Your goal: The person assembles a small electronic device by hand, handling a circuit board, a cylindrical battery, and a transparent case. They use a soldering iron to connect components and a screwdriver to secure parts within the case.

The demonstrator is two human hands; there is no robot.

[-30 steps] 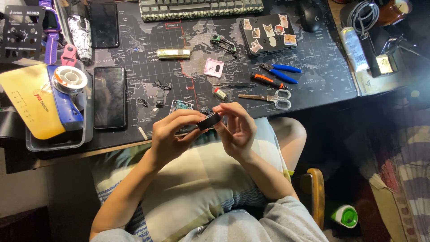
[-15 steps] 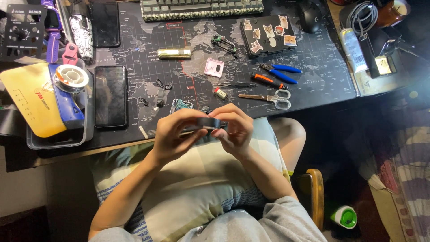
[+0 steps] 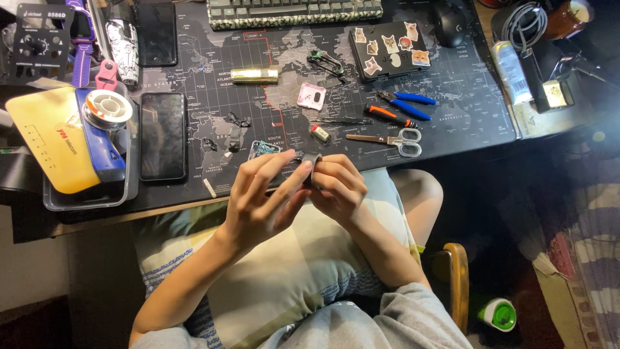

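Small dark part [image 3: 311,163], pinched between the fingertips of left hand [image 3: 261,197] and right hand [image 3: 337,187] just off the desk mat's [image 3: 452,110] near edge; best kept gripped firmly and steadily above the lap.

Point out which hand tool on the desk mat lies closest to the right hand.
The scissors with pale handles, just above the right hand. The orange-handled tool and blue-handled pliers lie farther up the mat.
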